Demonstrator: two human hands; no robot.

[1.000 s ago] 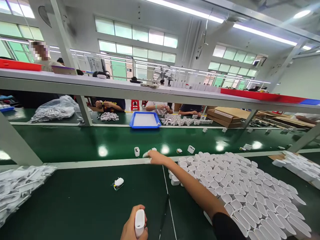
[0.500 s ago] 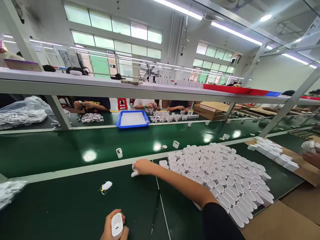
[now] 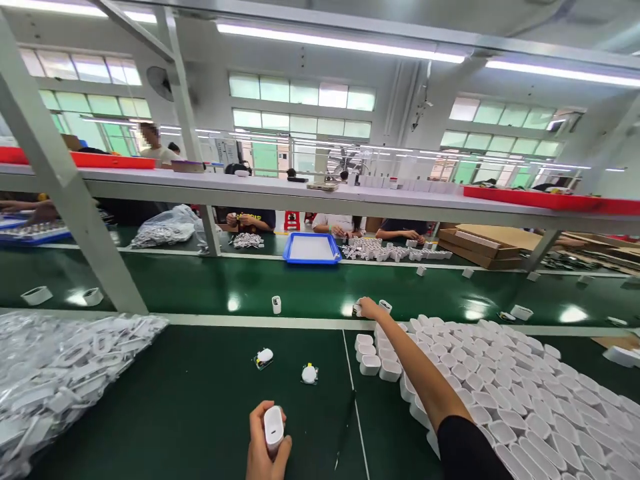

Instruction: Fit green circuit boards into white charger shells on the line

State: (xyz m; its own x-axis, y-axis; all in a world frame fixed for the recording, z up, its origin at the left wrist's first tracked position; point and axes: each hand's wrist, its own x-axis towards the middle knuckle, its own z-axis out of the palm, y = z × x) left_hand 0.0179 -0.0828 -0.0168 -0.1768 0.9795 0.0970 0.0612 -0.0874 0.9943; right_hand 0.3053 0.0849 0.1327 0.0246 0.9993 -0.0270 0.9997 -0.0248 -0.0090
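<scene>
My left hand (image 3: pixel 260 445) is closed around a white plastic case (image 3: pixel 273 425), held upright low in the middle; a small slot shows in it. My right hand (image 3: pixel 370 308) reaches far forward onto the green belt, its fingers pinched at a small circuit board (image 3: pixel 357 309), which they partly cover. Just right of those fingers stands another white case (image 3: pixel 385 305) on the belt. Two small boards with white rounded parts, a left one (image 3: pixel 264 358) and a right one (image 3: pixel 309 374), lie on the dark work surface between my hands.
Rows of white open shells (image 3: pixel 480 373) fill the right side, under my right forearm. A heap of white parts in clear plastic (image 3: pixel 75 373) lies left. A thin dark tool (image 3: pixel 345 433) rests near the white line. Beyond the belt are a blue tray (image 3: pixel 313 249) and co-workers' hands.
My right hand has left the work surface and reached forward to the board on the belt. A second board now lies beside the first. The view has swung left; my left hand still holds the case.
</scene>
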